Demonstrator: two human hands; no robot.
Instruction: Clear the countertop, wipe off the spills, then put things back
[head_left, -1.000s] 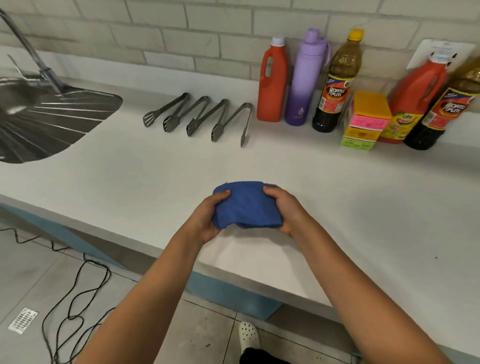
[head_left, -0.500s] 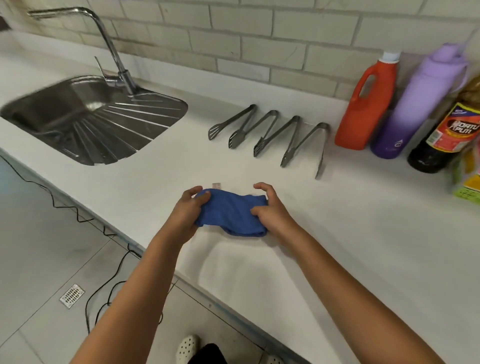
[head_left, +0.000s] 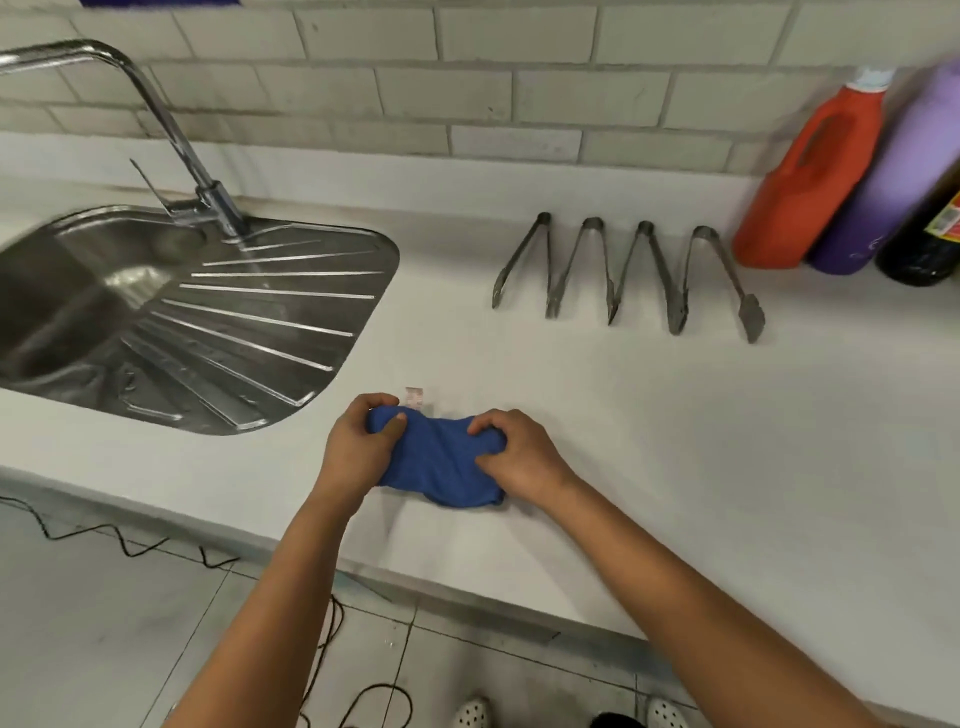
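Two grips: left hand (head_left: 358, 451) and right hand (head_left: 519, 457) both clutch the cloth (head_left: 439, 460)
Cloth: blue, bunched between the grips, on the white surface (head_left: 675, 441)
Tag: small, white, unreadable (head_left: 414, 396), just beyond the left grip
Tongs: four (head_left: 628, 273), farther back
Bottle label: blurred (head_left: 945, 221)

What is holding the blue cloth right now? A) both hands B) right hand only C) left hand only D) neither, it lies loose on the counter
A: the left hand grips one end of the blue cloth and the right hand grips the other, bunching it over the white countertop.
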